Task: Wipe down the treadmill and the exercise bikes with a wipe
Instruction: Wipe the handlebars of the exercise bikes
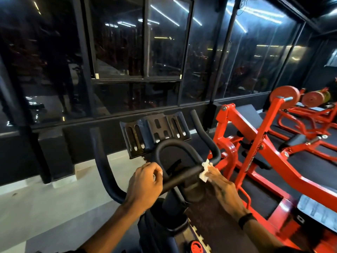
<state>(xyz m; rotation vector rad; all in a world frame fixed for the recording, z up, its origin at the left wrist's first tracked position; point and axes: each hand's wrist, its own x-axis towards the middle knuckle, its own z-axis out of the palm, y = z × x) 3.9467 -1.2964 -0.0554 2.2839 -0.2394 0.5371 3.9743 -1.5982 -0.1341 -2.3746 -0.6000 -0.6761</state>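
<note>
A black exercise bike stands right in front of me, its handlebars [180, 177] spreading left and right with a black console tray [155, 132] behind them. My left hand [145, 183] grips the crossbar on the left, with a bit of white showing under its fingers. My right hand [221, 185] holds a crumpled white wipe [205, 170] against the right part of the crossbar, where the bar bends upward. The bike's frame and a red knob [195, 246] show below my arms. No treadmill is in view.
Red weight machines [255, 148] with plates [284, 94] stand close on the right over black matting. A dark glass wall [138, 52] runs behind the bike. Pale floor [45, 207] stretches to the left. A black band circles my right wrist [245, 219].
</note>
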